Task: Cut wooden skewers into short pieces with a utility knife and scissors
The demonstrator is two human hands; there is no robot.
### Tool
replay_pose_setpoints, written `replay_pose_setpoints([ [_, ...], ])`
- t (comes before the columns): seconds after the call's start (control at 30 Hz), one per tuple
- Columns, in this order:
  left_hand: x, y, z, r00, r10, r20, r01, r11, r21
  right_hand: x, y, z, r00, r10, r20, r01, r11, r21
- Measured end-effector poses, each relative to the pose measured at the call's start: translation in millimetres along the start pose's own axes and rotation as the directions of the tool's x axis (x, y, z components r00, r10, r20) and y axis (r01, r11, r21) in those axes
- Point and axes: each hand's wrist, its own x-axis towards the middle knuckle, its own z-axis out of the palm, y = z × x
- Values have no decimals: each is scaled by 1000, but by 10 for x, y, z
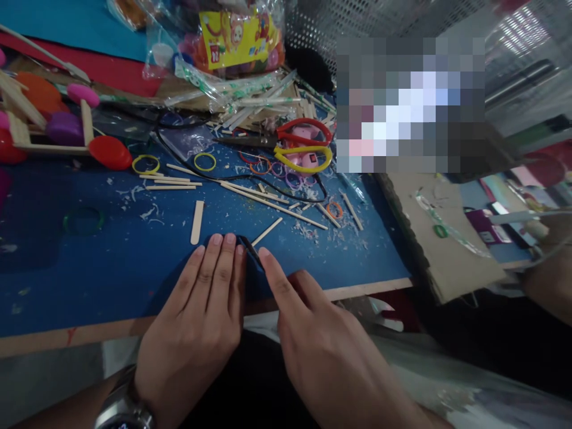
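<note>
My left hand point(201, 304) lies flat near the front edge of the blue tabletop point(107, 274), its fingers stretched out side by side. Anything beneath its palm is hidden. My right hand point(322, 333) is closed on a craft knife, with the index finger pressed along the dark blade point(251, 251). The blade slants down beside my left fingertips, and my right palm hides the handle. Just past its tip is a thin wooden stick point(267, 231). A flat craft stick point(197, 222) rests beyond my left fingers.
Scissors with red and yellow handles point(304, 146) lie at the back among rubber bands, thin sticks and pale shavings. A stick frame with a red plastic disc point(111, 152) stands at left. Plastic packets point(239, 39) are piled behind. Cardboard point(440, 238) lies at right, near another person's arm point(549, 280).
</note>
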Motion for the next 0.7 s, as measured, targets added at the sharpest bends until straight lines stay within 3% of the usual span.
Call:
replay_pose_setpoints([
  [0.7, -8, 0, -11, 1000, -8, -8, 8, 1000, -11, -65, 65, -23, 998, -30, -56, 33, 998, 46],
])
